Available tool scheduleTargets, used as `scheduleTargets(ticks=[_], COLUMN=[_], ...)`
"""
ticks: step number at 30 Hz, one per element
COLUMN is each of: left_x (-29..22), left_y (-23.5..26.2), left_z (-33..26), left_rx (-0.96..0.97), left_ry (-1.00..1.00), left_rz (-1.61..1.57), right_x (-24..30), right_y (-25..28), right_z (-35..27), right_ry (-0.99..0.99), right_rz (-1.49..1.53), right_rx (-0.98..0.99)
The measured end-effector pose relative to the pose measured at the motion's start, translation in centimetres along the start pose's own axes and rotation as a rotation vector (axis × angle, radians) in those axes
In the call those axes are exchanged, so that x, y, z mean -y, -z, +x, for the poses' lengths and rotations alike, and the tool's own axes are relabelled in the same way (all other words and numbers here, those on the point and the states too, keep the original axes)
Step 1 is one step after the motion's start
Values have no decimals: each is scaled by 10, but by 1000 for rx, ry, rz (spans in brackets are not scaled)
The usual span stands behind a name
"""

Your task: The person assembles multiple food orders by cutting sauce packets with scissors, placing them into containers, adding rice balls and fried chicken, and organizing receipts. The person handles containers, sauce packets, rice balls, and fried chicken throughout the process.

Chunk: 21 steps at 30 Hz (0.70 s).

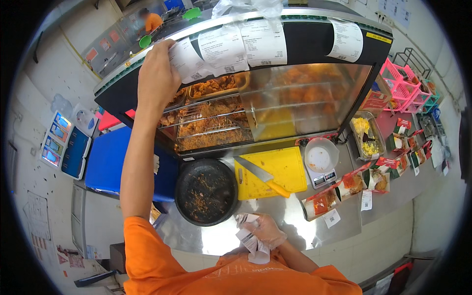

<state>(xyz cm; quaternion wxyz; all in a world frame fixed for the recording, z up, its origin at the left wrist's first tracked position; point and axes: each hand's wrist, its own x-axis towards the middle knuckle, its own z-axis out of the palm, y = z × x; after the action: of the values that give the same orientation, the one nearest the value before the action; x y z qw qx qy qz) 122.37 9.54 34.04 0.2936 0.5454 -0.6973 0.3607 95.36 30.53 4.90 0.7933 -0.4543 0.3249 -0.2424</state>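
My left hand point(158, 73) is raised to the top front edge of a heated display case point(309, 44). Its fingers close on the left edge of a paper receipt point(188, 61), the leftmost of several hanging there. Low in front of my chest, my right hand point(268, 233), in a clear plastic glove, grips a few curling paper receipts point(250, 239). Behind the case's partly slid glass, trays of fried chicken point(216, 88) stand on wire racks. A black pan point(206, 191) with crumbs sits below the case, beside a yellow cutting board point(295, 169) bearing a knife point(258, 172).
A kitchen scale point(322, 178) with a clear bowl point(320, 156) stands right of the board. Several boxed food portions point(322, 202), some with receipts, line the right counter near a tray of yellow food point(368, 137). At left is a blue container point(110, 162). Another person point(151, 20) is far behind.
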Motion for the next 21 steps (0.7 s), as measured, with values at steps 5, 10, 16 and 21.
scheduleTargets(ticks=[5,10,16,21], left_x=[18,13,-4,-102], left_y=[-3,-12,7,30], left_z=[-10,-18,-15,-186], left_rx=[-59,-84,-162,836], left_ry=[7,37,204,595], left_rz=[97,25,-270,-1164], right_x=[8,16,17,61], right_y=[8,7,4,26], right_z=[2,13,33,56], right_ry=[47,32,222,277], right_rz=[-179,-306,-266,-653], right_rx=[-120,-74,-210,-425])
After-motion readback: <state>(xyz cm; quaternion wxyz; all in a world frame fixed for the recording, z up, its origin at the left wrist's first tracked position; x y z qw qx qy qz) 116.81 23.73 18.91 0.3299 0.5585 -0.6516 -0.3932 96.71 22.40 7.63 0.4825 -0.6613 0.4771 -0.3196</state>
